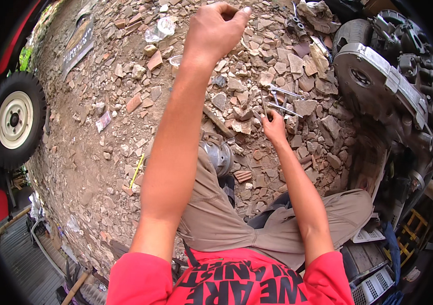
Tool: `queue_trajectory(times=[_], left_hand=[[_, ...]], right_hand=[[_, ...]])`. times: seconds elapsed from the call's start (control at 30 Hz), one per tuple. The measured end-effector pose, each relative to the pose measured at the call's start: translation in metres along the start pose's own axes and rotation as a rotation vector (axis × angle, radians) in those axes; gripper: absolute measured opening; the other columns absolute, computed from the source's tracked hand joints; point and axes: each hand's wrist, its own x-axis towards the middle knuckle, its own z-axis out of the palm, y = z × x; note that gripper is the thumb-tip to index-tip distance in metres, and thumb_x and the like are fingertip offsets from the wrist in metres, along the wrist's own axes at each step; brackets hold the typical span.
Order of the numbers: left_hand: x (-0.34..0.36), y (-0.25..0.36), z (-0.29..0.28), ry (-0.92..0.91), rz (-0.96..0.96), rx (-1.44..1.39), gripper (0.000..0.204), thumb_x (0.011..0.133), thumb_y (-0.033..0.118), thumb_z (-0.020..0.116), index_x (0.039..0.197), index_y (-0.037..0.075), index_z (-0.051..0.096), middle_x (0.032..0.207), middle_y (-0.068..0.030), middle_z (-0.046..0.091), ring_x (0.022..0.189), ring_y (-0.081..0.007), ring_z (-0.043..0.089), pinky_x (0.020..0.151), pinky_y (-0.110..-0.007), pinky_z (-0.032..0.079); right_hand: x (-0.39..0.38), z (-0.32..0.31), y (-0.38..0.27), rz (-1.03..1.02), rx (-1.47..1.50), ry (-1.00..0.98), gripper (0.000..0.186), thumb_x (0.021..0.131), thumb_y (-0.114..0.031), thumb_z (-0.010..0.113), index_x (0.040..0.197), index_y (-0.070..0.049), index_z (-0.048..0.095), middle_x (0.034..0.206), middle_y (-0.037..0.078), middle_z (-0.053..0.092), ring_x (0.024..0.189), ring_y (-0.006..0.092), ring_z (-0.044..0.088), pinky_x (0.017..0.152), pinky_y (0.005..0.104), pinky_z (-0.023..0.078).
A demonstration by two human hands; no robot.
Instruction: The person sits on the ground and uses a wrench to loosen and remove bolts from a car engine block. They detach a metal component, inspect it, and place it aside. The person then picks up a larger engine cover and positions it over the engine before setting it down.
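Note:
My left hand point(216, 30) is raised at the top of the view, its fingers curled and pinched; whatever they hold, if anything, is hidden. Below it and to the right, my right hand point(272, 122) grips a thin metal tool point(264, 103) low over the rubble. Several metal wrenches point(288, 93) lie just above and beside that hand on broken stone and tile fragments point(305, 108). A metal cylindrical part point(219, 155) sits by my leg, partly hidden behind my left arm.
A large engine point(379, 81) crowds the right side, above white plastic crates point(371, 287). A red vehicle with a white-rimmed wheel point(16, 119) stands at the left. A flat sign point(78, 46), plastic litter point(158, 33) and a yellow strip point(136, 172) lie on the rubble.

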Motion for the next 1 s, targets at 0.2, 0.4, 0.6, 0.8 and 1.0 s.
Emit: queue_trajectory(times=[0.2,0.4,0.6,0.8,1.0], left_hand=[[0.006,-0.008,-0.002,-0.008,-0.066,-0.016,0.034,0.091,0.032,0.065,0.095,-0.001,0.071,0.077,-0.0099,0.071,0.070,-0.0140,0.067,0.067,-0.030,0.052],[0.015,-0.031,-0.009,-0.047,-0.041,-0.048,0.040,0.089,0.038,0.066,0.103,0.000,0.072,0.087,-0.0106,0.073,0.078,-0.0176,0.070,0.076,-0.031,0.055],[0.015,-0.024,-0.022,-0.034,-0.122,-0.070,0.037,0.092,0.033,0.066,0.102,-0.003,0.069,0.093,-0.0090,0.073,0.076,-0.0139,0.068,0.071,-0.030,0.054],[0.019,-0.035,-0.019,-0.070,-0.161,0.007,0.036,0.093,0.032,0.065,0.101,-0.003,0.069,0.091,-0.0092,0.073,0.076,-0.0143,0.069,0.072,-0.030,0.054],[0.005,-0.020,-0.009,-0.294,-0.068,0.185,0.056,0.091,0.044,0.065,0.121,-0.003,0.063,0.103,-0.0138,0.071,0.085,-0.0164,0.069,0.077,-0.032,0.053]], right_hand=[[0.001,0.005,-0.030,-0.103,-0.168,0.170,0.022,0.088,-0.013,0.060,0.104,0.000,0.062,0.101,0.018,0.066,0.096,0.0382,0.062,0.088,0.0454,0.046],[0.002,0.011,-0.027,-0.228,-0.206,0.187,0.030,0.087,-0.016,0.060,0.112,0.000,0.059,0.111,0.019,0.061,0.106,0.0381,0.057,0.092,0.0470,0.043],[0.003,0.020,-0.045,-0.305,-0.117,0.130,0.025,0.085,-0.011,0.062,0.106,0.002,0.059,0.107,0.025,0.059,0.098,0.0427,0.059,0.084,0.0480,0.047],[0.020,-0.001,-0.067,-0.365,-0.384,-0.142,0.012,0.089,-0.010,0.062,0.095,0.000,0.063,0.086,0.018,0.065,0.078,0.0354,0.064,0.072,0.0422,0.050],[0.035,-0.072,-0.066,-0.673,-0.962,-0.541,0.039,0.093,-0.038,0.058,0.078,-0.003,0.069,0.072,0.018,0.068,0.072,0.0363,0.067,0.070,0.0455,0.051]])
